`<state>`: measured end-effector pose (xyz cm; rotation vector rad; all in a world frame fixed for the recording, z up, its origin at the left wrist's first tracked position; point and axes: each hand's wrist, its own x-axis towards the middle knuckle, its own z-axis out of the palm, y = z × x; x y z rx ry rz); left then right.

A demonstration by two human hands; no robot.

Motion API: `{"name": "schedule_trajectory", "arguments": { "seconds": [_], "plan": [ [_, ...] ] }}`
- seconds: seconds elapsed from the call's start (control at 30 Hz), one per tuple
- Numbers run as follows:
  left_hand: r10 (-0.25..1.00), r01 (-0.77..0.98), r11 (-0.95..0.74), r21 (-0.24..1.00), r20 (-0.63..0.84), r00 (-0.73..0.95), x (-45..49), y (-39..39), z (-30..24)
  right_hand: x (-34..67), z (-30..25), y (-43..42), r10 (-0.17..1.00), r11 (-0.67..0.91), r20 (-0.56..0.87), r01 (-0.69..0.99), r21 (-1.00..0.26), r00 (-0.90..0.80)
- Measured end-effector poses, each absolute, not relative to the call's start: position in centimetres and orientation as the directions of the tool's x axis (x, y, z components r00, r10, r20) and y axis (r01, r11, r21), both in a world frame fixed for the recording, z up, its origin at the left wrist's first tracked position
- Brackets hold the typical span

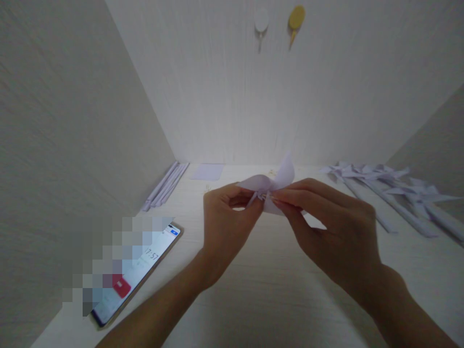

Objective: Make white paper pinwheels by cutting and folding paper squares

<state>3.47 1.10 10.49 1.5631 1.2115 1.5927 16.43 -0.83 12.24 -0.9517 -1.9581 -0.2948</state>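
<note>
A pale lilac paper pinwheel (284,173) with curled blades is held above the table between both hands. My left hand (226,224) pinches its folded middle between thumb and fingers. From the other side, my right hand (335,224) is closed, thumb and forefinger pressed together at the pinwheel's centre. A thin golden sliver shows between the fingertips; too little of it is visible to name. Part of the paper hangs below the fingers, and the hands hide much of the centre.
Rolled paper sticks (166,186) and a flat paper sheet (207,171) lie at the back left. Finished pinwheels on sticks (393,186) are piled at right. A phone (145,270) lies front left. Small golden bits (272,172) dot the table; walls enclose it, with hooks (297,18) at the back.
</note>
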Motion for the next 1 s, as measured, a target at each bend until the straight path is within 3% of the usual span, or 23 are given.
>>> {"name": "schedule_trajectory", "arguments": {
  "seconds": [0.73,1.0],
  "plan": [
    [0.898,0.155,-0.406,0.901,0.425,-0.118,3.05,0.85,10.29,16.73,12.38,-0.65,0.55,0.577,0.79,0.807,-0.125,-0.271],
    [0.906,0.167,-0.385,0.907,0.406,-0.117,2.62,0.47,10.67,16.97,12.47,-0.41,0.608,0.567,0.767,0.789,-0.237,-0.206]
  ]
}}
